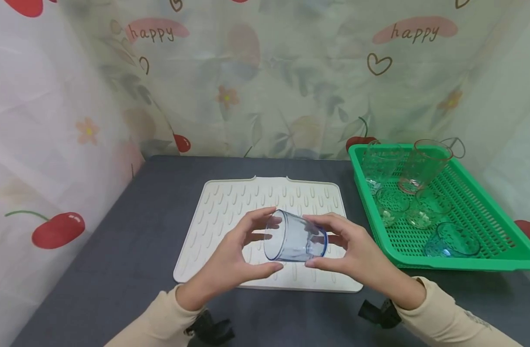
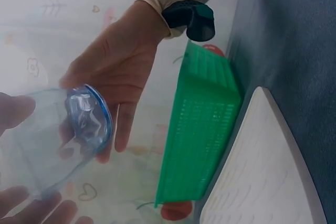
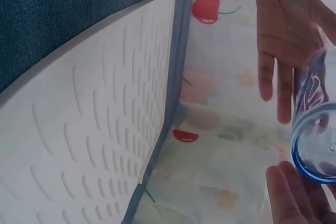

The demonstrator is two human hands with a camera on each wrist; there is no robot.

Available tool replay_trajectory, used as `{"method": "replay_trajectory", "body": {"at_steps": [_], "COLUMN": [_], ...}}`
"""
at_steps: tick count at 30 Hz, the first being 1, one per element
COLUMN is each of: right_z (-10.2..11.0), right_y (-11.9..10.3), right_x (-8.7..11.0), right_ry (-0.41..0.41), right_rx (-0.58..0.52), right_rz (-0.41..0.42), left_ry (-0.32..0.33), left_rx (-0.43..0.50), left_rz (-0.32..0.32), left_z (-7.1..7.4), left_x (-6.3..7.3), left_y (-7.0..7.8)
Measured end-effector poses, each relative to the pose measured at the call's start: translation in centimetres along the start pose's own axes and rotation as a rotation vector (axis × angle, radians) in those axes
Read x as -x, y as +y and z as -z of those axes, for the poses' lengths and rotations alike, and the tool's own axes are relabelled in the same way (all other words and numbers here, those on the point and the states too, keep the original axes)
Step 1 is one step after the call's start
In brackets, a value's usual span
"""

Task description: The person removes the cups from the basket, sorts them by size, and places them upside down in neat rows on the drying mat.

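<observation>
A clear drinking glass with a bluish tint and a blue base (image 1: 296,236) lies on its side in the air, its open mouth facing left. My left hand (image 1: 232,255) holds it near the mouth, thumb below and fingers above and behind. At the base end my right hand (image 1: 351,243) grips it between thumb and fingers. The left wrist view shows the thick blue-edged base (image 2: 94,119) against the right hand's fingers. Beneath the glass lies a white ribbed drying mat (image 1: 223,202) on the dark table.
To the right stands a green plastic basket (image 1: 421,261). In it are a clear mug with a pink rim and a handle (image 1: 425,166), a blue glass (image 1: 453,243) and several other clear glasses. A patterned curtain (image 1: 265,96) hangs behind the table (image 1: 130,250) and at both sides.
</observation>
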State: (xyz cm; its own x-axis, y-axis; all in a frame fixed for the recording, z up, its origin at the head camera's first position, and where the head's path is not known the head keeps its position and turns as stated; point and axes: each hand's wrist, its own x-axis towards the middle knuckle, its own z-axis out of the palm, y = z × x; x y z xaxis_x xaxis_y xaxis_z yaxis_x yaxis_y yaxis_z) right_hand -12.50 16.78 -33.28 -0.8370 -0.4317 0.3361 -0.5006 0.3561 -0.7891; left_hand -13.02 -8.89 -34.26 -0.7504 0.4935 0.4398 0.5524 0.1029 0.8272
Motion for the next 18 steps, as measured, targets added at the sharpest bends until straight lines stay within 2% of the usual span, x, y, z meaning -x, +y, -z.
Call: {"method": "replay_trajectory", "body": {"at_steps": [6, 10, 14, 18], "right_z": [0.5, 0.8, 1.0, 1.3], "right_y": [0.0, -0.1, -0.4, -0.8], "right_x": [-0.3, -0.6, -1.1, -2.0], "right_ry": [0.029, 0.044, 0.044, 0.049], "right_rx": [-0.03, -0.01, 0.007, 0.02], "right_rz": [0.018, 0.02, 0.036, 0.062], "left_ry": [0.028, 0.073, 0.111, 0.116], "left_rx": [-0.107, -0.222, -0.41, -0.638], "left_rz": [0.016, 0.062, 0.123, 0.182], "left_z": [1.3, 2.6, 3.8, 4.8], "left_x": [0.8, 1.6, 2.7, 3.9], "left_y": [-0.5, -0.8, -1.2, -1.9]}}
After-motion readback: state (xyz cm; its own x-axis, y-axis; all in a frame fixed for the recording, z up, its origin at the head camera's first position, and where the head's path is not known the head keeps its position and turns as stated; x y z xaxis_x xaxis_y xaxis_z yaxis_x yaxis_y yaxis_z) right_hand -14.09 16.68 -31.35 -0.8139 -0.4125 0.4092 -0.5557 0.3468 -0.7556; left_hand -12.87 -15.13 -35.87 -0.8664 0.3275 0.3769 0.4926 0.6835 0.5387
